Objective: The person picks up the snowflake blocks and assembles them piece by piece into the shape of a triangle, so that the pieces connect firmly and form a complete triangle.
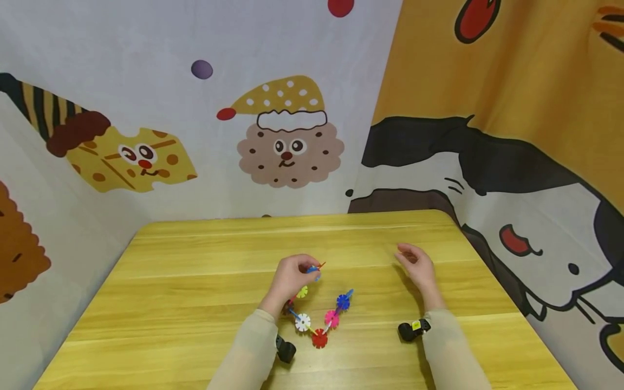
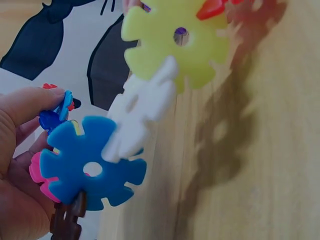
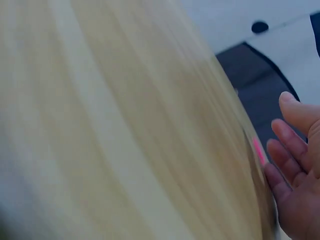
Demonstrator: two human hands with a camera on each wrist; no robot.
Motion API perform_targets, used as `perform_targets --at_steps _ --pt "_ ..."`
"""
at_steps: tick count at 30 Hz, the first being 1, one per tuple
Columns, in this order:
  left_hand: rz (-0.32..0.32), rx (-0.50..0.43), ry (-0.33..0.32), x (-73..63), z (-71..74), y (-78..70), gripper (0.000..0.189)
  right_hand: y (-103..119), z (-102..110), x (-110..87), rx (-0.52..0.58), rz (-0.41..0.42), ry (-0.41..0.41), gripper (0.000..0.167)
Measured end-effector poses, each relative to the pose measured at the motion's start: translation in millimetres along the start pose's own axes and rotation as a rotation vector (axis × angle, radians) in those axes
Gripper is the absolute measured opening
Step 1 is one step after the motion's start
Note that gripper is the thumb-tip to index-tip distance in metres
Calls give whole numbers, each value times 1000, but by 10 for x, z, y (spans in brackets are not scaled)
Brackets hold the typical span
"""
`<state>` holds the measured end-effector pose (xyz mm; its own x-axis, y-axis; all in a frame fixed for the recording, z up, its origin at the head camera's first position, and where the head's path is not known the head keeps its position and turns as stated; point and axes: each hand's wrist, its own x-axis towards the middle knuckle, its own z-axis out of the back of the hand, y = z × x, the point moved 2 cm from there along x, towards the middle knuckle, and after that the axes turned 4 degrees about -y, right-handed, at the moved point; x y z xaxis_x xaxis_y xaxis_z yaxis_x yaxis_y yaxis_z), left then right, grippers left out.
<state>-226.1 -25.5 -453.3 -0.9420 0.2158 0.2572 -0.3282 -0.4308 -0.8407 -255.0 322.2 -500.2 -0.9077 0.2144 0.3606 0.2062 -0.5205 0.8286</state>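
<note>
My left hand (image 1: 291, 275) pinches a blue notched plastic disc (image 1: 313, 269) at one end of a chain of linked discs, with a red piece (image 1: 322, 265) sticking out beside it. In the head view the chain curves down over the table through a white disc (image 1: 303, 323), a red disc (image 1: 319, 338), a pink disc and a dark blue disc (image 1: 343, 302). Seen close in the left wrist view are a yellow disc (image 2: 150, 30) and a larger blue disc (image 2: 65, 160). My right hand (image 1: 418, 266) holds nothing visible, its fingers loosely bent. By its fingertips shows a pink sliver (image 3: 259, 151).
The wooden table (image 1: 195, 260) has a rounded far edge close to a printed curtain (image 1: 170, 43). More curtain hangs along the right side. Black wrist cameras sit on both wrists, the right one (image 1: 407, 331) low over the table.
</note>
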Motion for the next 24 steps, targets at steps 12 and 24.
perform_targets --at_steps 12,24 --pt "48 10 11 -40 6 24 14 -136 213 107 -200 -3 79 51" --pt "40 23 13 -56 10 61 14 -182 183 200 -359 12 177 58"
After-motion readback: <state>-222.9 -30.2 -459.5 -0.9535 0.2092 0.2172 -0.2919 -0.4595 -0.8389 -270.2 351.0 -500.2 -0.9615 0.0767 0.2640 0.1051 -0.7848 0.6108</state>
